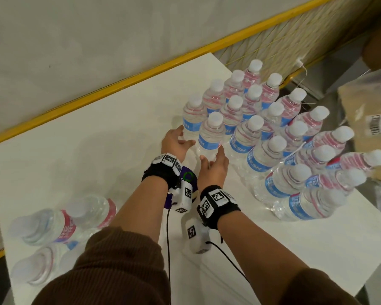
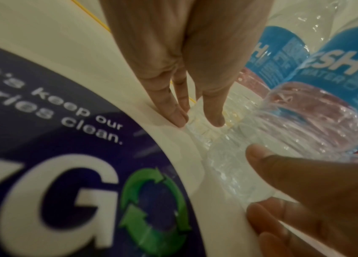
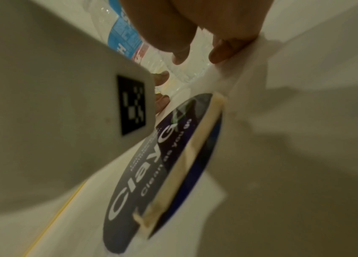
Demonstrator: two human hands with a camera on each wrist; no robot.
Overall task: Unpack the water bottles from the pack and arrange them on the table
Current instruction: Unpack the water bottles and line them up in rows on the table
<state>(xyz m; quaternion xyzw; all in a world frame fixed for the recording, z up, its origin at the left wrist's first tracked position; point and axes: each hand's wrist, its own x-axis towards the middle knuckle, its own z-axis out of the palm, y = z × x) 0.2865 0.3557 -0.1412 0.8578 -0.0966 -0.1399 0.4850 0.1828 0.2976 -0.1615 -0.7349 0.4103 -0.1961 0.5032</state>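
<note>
Several clear water bottles with white caps and blue-and-red labels stand upright in rows on the white table (image 1: pixel 97 133), right of centre. The nearest one, the front bottle (image 1: pixel 211 135), has a hand on each side of its base. My left hand (image 1: pixel 182 140) lies to its left, fingers straight, tips down by the table (image 2: pixel 180 120). My right hand (image 1: pixel 211 159) reaches in from the near side with extended fingers touching the bottle's lower body (image 2: pixel 235 170). Neither hand is wrapped round it. Another cluster of bottles (image 1: pixel 53 227) sits blurred at the near left corner.
A round purple sticker (image 1: pixel 186 178) lies on the table under my wrists. A yellow rail (image 1: pixel 141 73) runs along the far edge by the wall. A brown package in plastic (image 1: pixel 365 128) stands right of the rows. Bare tabletop stretches to the left of the bottles.
</note>
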